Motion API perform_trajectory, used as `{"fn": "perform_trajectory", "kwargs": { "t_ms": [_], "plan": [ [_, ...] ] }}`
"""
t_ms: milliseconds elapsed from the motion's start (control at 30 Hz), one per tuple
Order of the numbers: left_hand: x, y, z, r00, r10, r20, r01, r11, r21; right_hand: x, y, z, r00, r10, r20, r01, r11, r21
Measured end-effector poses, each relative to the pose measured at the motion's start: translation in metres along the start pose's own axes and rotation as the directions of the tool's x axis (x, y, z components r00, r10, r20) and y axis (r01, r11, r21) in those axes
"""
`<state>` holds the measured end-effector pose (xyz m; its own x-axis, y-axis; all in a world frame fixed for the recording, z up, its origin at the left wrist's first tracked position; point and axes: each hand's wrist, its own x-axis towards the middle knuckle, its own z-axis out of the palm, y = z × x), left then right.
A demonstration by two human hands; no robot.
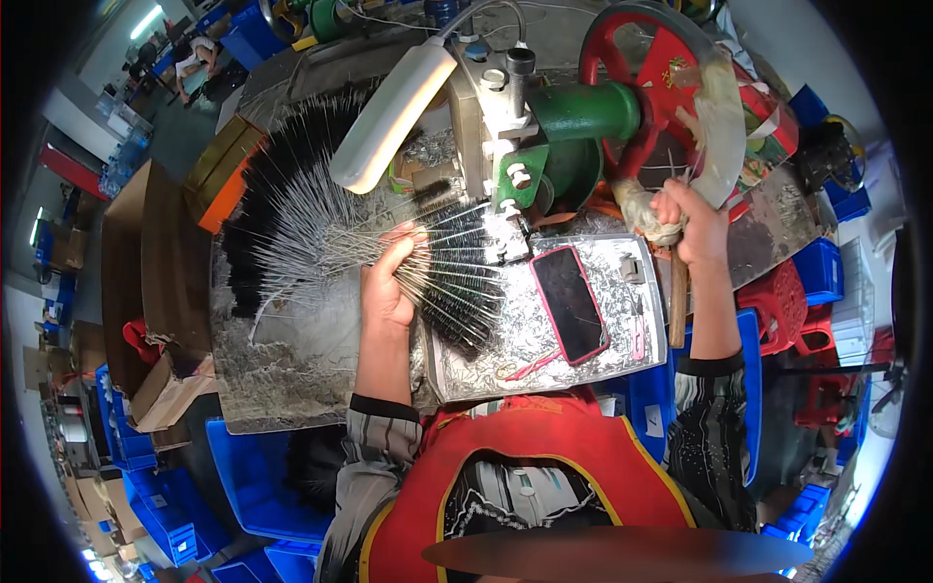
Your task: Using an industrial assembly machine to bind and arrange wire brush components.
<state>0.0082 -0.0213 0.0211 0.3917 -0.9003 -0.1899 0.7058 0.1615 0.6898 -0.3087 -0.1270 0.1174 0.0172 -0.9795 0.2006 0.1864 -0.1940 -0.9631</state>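
My left hand (391, 282) is closed round a fanned bunch of thin twisted-wire brushes (455, 282) with black bristles. Their bare wire ends point left and their bristled ends point right, toward the press head (513, 180). Beside that hand lies a large pile of similar wire brushes (301, 209), black bristles outward. My right hand (692, 223) is closed round a wooden handle (677, 301) at the lower rim of a red handwheel (622, 58). Pale wrapping (641, 209) covers the rim there. Whether the handle joins the wheel is hidden by my fingers.
A white lamp (394, 117) hangs over the pile. A phone with a pink edge (570, 306) and a pink-handled tool (638, 335) lie in a metal tray (457, 387) of wire scraps. Cardboard boxes (155, 262) stand left; blue bins (262, 486) sit below the bench.
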Motion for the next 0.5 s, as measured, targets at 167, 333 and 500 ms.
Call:
{"fn": "perform_trajectory", "kwargs": {
  "t_ms": [167,333,500],
  "plan": [
    [-0.006,-0.001,0.004,0.997,0.063,-0.036,-0.063,0.998,-0.001,0.005,-0.042,0.015,0.997,0.002,0.083,0.006,0.995,-0.095],
    [-0.007,-0.004,0.003,0.99,0.109,-0.094,-0.111,0.994,-0.007,0.006,-0.036,0.01,0.994,0.024,0.106,-0.021,0.999,-0.028],
    [-0.006,-0.003,0.001,0.99,0.119,-0.081,-0.115,0.992,0.058,0.0,-0.018,0.007,0.996,-0.026,0.086,0.027,1.0,-0.007]
  ]
}}
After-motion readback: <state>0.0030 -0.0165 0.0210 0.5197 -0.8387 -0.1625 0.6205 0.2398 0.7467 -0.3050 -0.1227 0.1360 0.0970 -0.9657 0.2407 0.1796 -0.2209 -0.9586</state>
